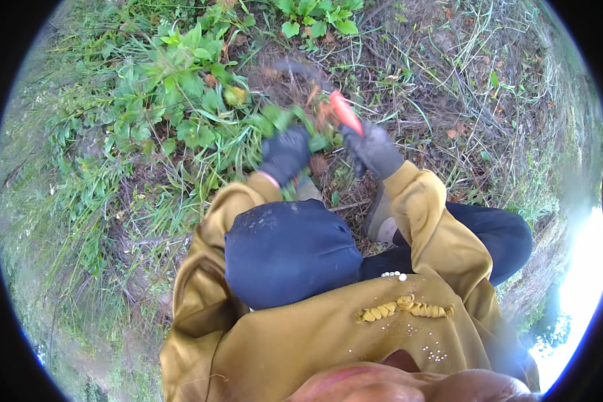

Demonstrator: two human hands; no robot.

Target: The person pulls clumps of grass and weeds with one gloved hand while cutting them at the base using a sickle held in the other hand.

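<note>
My right hand, in a dark glove, is closed around the orange-red handle of a sickle. The curved, dark blade reaches up and to the left from the handle and is blurred. My left hand, also in a dark glove, is to the left of it, closed on a bunch of green leafy weeds, partly blurred. Dry brown leaves lie between the two hands, beside the handle.
Dense green weeds and grass grow on the left, with a leafy plant at the top. Dry stems and cut grass cover the ground at right. My bent knee and a shoe are close below the hands.
</note>
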